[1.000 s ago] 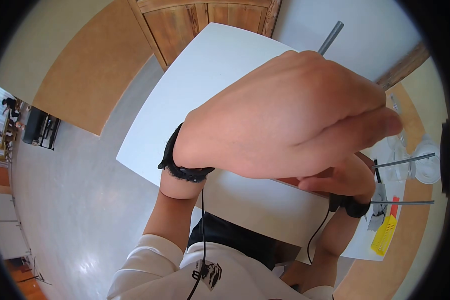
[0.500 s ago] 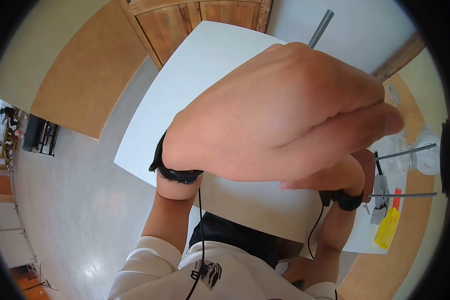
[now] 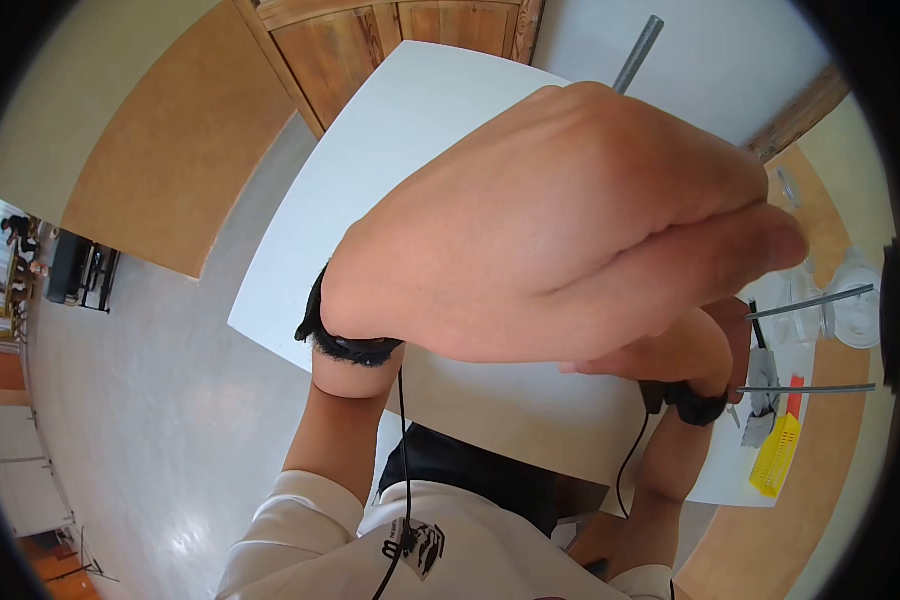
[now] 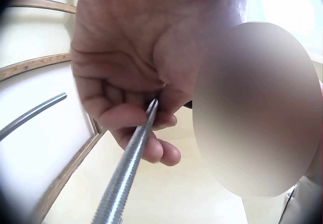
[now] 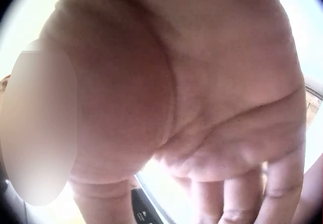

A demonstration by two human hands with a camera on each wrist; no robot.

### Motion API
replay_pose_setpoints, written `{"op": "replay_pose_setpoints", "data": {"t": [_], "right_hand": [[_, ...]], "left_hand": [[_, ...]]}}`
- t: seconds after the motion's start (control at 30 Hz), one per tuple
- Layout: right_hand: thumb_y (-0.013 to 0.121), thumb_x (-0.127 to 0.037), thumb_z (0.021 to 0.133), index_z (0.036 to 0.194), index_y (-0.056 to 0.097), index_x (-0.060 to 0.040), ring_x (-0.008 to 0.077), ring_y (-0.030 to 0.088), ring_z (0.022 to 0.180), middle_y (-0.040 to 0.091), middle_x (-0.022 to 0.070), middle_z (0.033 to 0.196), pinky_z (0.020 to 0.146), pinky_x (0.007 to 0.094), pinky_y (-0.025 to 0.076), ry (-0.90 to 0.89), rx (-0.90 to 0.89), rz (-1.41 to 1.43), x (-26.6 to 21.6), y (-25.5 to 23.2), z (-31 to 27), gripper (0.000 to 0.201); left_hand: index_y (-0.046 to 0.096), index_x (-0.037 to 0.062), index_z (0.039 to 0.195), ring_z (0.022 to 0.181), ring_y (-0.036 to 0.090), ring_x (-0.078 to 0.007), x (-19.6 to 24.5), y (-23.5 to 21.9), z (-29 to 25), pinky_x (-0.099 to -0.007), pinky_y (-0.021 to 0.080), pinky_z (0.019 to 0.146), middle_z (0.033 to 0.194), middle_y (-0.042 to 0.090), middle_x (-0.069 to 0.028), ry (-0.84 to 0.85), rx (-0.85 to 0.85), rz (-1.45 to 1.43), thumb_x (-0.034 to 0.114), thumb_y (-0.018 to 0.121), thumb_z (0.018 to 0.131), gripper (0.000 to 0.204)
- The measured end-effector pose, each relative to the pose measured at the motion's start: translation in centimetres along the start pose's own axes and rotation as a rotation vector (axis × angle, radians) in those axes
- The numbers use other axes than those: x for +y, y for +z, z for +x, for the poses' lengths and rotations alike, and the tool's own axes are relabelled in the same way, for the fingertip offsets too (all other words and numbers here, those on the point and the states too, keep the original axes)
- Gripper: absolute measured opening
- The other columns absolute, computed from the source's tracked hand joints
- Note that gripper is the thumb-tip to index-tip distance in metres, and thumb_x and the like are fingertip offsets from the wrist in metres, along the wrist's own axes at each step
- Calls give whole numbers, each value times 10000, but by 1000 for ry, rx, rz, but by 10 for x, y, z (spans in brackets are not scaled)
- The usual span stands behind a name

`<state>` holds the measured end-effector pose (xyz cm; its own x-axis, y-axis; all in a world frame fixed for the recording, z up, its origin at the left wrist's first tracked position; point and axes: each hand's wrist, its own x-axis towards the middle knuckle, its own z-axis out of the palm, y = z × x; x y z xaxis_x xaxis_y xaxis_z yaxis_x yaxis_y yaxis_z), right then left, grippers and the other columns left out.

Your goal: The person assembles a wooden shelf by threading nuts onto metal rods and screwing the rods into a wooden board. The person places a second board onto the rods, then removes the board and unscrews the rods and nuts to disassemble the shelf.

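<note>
My left hand (image 3: 560, 240) fills the middle of the head view, back of the hand up and fingers curled. In the left wrist view its fingertips pinch a silver threaded rod (image 4: 123, 178) near the rod's tip. In the head view that grip is hidden beneath the hand. Below and behind it is my right hand (image 3: 660, 352), partly covered by the left. The right wrist view shows the right palm (image 5: 217, 98) with the fingers extended downward and the fingertips out of frame; nothing appears within the palm. Beside the right wrist, a brown panel (image 3: 738, 335) shows in part.
More metal rods stick out at the back (image 3: 638, 55) and at the right (image 3: 808, 388). On the white table (image 3: 370, 180) at the right are clear plastic containers (image 3: 855, 305), a grey cloth-like piece (image 3: 762, 395) and a yellow perforated basket (image 3: 776, 455). Black cables run from the wrists.
Over the first half second both hands shift slightly within the head view, and the left covers more of the right hand's fingers. Since then almost nothing moves; the left fingers stay curled.
</note>
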<state>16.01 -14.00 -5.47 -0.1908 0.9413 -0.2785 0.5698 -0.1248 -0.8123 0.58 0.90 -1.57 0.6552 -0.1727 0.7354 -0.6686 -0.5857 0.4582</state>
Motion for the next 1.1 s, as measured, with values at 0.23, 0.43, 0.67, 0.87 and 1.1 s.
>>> {"op": "replay_pose_setpoints", "data": {"t": [0.23,0.43,0.67,0.87,1.1], "right_hand": [[790,-234,855,1010,685,-14,289,719,896,728,124,936,795,360,539,144,-228,-91,5,-11,-12,289],[786,-207,861,1015,711,-12,226,711,889,737,97,943,810,337,548,184,-5,113,-9,3,5,260],[776,-160,877,1080,693,-23,198,696,856,723,76,948,778,326,540,-93,-30,11,23,11,4,258],[752,-300,913,1269,644,-109,257,663,949,710,92,1096,814,372,542,-22,69,-360,60,43,18,418],[787,-272,878,1088,738,-108,322,685,810,733,98,879,789,434,562,-468,279,-425,66,58,52,271]], "left_hand": [[635,-54,1117,524,505,-272,0,-2,-4,-377,395,443,689,480,-100,197,17,189,86,746,716,438],[652,-39,1083,519,484,-276,-12,3,-2,-386,391,445,703,482,-101,402,129,270,48,722,679,419],[673,-14,1058,570,550,-293,-15,8,-5,-401,438,468,723,511,-100,418,304,306,135,748,716,381],[669,39,938,673,658,-300,6,3,-8,-404,494,530,777,613,-76,168,219,348,206,677,812,210],[682,29,803,598,645,-299,17,-6,-9,-402,515,582,610,672,-53,-84,116,89,169,541,957,252]]}}
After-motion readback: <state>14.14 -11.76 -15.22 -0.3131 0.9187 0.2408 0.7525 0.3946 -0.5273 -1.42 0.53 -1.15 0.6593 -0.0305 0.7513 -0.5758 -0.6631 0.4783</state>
